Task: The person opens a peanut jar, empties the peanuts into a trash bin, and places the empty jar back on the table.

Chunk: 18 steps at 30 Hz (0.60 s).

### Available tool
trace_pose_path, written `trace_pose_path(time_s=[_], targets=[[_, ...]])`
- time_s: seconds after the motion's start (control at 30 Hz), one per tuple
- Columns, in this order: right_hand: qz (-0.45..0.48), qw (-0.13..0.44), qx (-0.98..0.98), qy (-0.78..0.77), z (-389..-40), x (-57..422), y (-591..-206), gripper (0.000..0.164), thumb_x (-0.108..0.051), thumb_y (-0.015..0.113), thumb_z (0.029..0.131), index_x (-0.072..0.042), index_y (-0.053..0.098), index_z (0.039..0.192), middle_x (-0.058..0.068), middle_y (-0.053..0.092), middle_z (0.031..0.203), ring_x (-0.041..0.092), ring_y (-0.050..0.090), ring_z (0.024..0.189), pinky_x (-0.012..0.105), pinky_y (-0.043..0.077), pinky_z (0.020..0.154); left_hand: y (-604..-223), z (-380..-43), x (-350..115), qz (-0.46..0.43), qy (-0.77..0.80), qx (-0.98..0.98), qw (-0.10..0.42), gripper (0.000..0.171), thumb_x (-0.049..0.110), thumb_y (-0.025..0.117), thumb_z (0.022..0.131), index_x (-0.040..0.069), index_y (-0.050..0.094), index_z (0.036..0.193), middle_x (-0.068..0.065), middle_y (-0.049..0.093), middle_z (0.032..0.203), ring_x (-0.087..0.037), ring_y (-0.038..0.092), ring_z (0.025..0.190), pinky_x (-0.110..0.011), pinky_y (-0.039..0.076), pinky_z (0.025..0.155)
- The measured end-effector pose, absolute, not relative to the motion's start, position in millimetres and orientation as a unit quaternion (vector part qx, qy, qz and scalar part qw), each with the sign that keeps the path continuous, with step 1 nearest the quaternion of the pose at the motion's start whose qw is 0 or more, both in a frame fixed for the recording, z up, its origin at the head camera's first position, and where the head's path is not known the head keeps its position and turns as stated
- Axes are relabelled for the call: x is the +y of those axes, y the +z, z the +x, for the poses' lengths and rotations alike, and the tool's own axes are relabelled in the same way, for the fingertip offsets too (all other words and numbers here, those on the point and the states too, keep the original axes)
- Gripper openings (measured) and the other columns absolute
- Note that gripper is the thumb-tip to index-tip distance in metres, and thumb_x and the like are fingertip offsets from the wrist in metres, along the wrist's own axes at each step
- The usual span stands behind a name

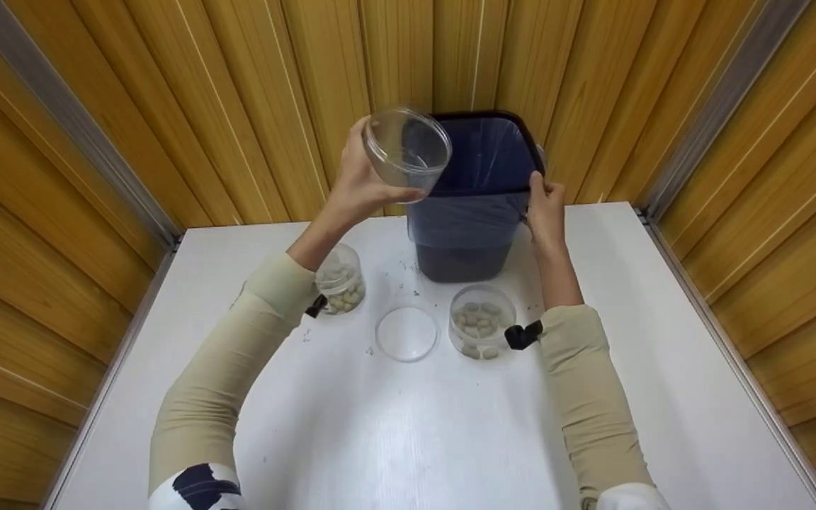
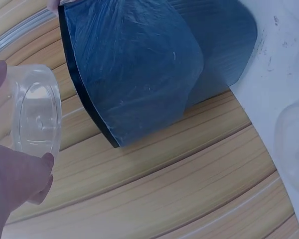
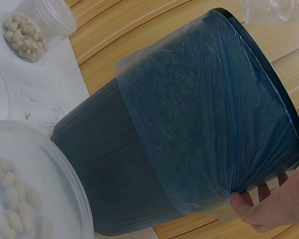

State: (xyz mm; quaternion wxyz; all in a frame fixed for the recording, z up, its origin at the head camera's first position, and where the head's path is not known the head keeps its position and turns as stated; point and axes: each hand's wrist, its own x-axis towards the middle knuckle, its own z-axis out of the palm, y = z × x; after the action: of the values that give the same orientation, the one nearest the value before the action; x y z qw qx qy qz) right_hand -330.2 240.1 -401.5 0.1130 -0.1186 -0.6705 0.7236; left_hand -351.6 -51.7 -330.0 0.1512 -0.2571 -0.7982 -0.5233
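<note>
My left hand [image 1: 360, 180] grips a clear plastic jar [image 1: 408, 152], fingers and thumb round its side. The jar is tilted with its mouth toward the dark trash bin [image 1: 461, 262], beside the bin's rim. Its inside looks bare in the left wrist view, where the jar wall [image 2: 37, 114] shows close up. My right hand [image 1: 548, 212] holds the bin's right upper edge, its thumb pressing the blue bag [image 3: 189, 114] that lines the bin and folds over the outside. The bin stands tipped slightly on the table.
On the white table [image 1: 394, 425], a jar of unshelled peanuts [image 1: 482, 322] stands by my right wrist. A lidded jar of small pale nuts [image 1: 341, 283] is partly behind my left forearm. A round clear lid [image 1: 406, 334] lies between them. Dark crumbs dot the table; wood-patterned walls [image 1: 295, 106] surround it.
</note>
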Motion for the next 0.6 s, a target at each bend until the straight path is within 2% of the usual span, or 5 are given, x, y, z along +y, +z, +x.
trace_pose_path(time_s=[0.1, 0.27, 0.43, 0.6], targets=[[-0.115, 0.130, -0.682, 0.710, -334, 243, -405, 0.031, -0.041, 0.036, 0.109, -0.011, 0.030, 0.114, 0.000, 0.033, 0.092, 0.008, 0.034, 0.074, 0.022, 0.034, 0.066, -336, -347, -61, -0.253, -0.566, -0.772, 0.140, 0.123, 0.014, 0.100, 0.055, 0.002, 0.024, 0.152, -0.016, 0.039, 0.150, -0.027, 0.042, 0.136, -0.032, 0.035, 0.113], [-0.129, 0.145, -0.699, 0.688, -336, 245, -407, 0.033, -0.042, 0.036, 0.109, -0.010, 0.032, 0.115, 0.000, 0.031, 0.100, 0.010, 0.036, 0.087, 0.023, 0.034, 0.074, -347, -337, -75, -0.222, -0.613, -0.751, 0.108, 0.121, 0.007, 0.097, 0.061, 0.005, 0.018, 0.152, -0.016, 0.036, 0.151, -0.027, 0.038, 0.138, -0.034, 0.037, 0.113], [-0.144, 0.136, -0.701, 0.685, -333, 247, -408, 0.039, -0.044, 0.036, 0.109, -0.008, 0.034, 0.123, 0.001, 0.034, 0.104, 0.013, 0.039, 0.096, 0.025, 0.037, 0.082, -355, -324, -86, -0.179, -0.656, -0.731, 0.052, 0.119, 0.013, 0.093, 0.068, 0.011, 0.012, 0.155, -0.010, 0.036, 0.154, -0.023, 0.037, 0.140, -0.036, 0.040, 0.113], [-0.142, 0.128, -0.706, 0.682, -331, 247, -404, 0.046, -0.046, 0.035, 0.108, -0.006, 0.033, 0.131, 0.000, 0.036, 0.111, 0.014, 0.039, 0.106, 0.028, 0.039, 0.090, -359, -313, -95, -0.184, -0.682, -0.708, 0.004, 0.110, 0.024, 0.084, 0.077, 0.015, 0.009, 0.157, -0.007, 0.032, 0.156, -0.025, 0.036, 0.144, -0.042, 0.036, 0.117]])
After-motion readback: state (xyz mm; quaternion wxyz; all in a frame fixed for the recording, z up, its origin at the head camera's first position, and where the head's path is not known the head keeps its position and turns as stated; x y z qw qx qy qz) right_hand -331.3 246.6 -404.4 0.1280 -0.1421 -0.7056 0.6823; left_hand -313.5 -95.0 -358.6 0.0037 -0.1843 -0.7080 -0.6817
